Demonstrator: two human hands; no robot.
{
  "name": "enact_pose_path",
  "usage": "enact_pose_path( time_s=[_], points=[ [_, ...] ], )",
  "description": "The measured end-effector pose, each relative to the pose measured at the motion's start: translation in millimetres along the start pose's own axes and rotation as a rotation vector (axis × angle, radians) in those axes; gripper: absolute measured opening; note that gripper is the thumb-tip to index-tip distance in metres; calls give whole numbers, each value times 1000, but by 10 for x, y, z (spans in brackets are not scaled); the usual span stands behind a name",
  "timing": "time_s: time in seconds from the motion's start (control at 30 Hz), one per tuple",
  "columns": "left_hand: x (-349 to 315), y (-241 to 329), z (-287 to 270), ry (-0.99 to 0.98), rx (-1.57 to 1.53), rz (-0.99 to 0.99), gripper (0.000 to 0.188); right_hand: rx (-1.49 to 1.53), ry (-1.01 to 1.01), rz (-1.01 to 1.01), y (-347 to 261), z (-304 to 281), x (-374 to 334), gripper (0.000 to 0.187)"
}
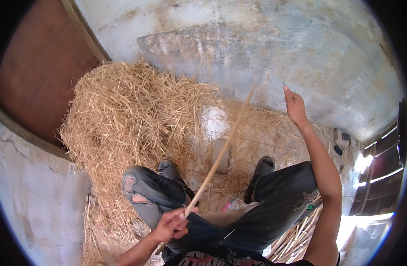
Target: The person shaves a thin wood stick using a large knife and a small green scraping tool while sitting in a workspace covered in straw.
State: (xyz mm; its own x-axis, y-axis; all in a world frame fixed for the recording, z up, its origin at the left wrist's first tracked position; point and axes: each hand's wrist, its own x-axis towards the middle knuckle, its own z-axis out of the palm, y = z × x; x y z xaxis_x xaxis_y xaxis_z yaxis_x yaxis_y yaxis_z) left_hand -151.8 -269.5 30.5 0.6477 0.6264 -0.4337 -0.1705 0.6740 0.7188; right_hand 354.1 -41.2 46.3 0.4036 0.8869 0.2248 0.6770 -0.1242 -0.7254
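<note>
My left hand (170, 225), low in front of my lap, is closed around the lower part of a long, thin, pale stick (221, 153). The stick slants up and away to the right, its far end in front of the wall. My right hand (295, 105) is stretched forward at the right, apart from the stick. Its fingers are closed, and a small, thin, dark tip (283, 83) pokes out past them; the rest of that thing is hidden in the hand.
A big straw heap (124, 106) fills the left, against the wall (256, 40) and a brown door (39, 66). Between my feet lies a grey block (220, 155), with a white patch (214, 122) beyond. A bundle of thin sticks (296, 237) lies by my right leg.
</note>
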Motion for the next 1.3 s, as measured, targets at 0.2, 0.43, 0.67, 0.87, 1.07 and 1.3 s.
enact_pose_path(
  time_s=[0.2, 0.43, 0.67, 0.87, 1.07, 1.3],
  points=[
    [324, 178, 41, 0, -37, 98, 50, 87, -318, -382, -926, 346, -850, 48],
    [606, 253, 155, -3, -27, 117, 50, 10, -613, -568, -1235, 522, -1418, 53],
    [509, 133, 165, 23, 15, 86, 49, -32, -468, -344, -914, 538, -928, 55],
    [533, 136, 170, 43, -37, 105, 48, 0, -606, -526, -1137, 562, -1434, 54],
    [432, 51, 131, 42, -48, 56, 49, 24, -466, -416, -786, 664, -1005, 48],
    [481, 59, 141, 66, -70, 91, 49, -85, -699, -598, -1107, 656, -1598, 56]
  ],
)
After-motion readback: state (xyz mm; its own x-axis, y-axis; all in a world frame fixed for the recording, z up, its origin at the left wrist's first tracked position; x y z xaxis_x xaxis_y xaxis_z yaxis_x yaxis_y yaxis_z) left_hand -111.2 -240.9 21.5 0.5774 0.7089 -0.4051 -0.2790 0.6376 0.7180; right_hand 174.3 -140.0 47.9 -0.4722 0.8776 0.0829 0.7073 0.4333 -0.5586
